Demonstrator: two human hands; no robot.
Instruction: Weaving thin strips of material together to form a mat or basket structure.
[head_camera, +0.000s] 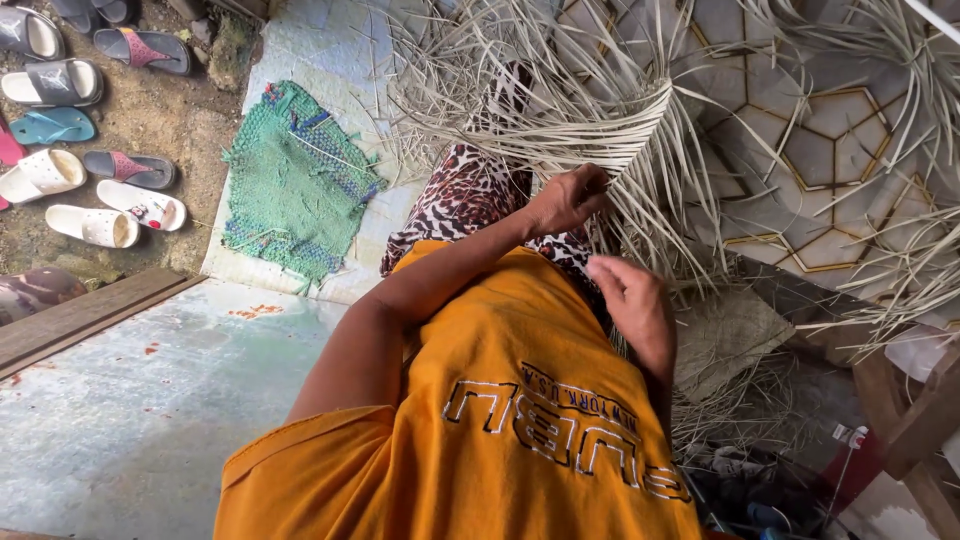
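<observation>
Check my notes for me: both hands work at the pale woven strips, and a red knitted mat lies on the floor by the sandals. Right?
Not quite: the knitted mat is green, not red, as the head view shows. It does lie near the sandals, and the left hand and right hand work at the pale woven strips.

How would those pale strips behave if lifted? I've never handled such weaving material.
The strips would probably flop: their loose ends curve and droop in all directions. They look thin and flat, so likely light. The left hand pinches them at the woven edge, the right hand hovers near; loose ones may slide apart.
</observation>
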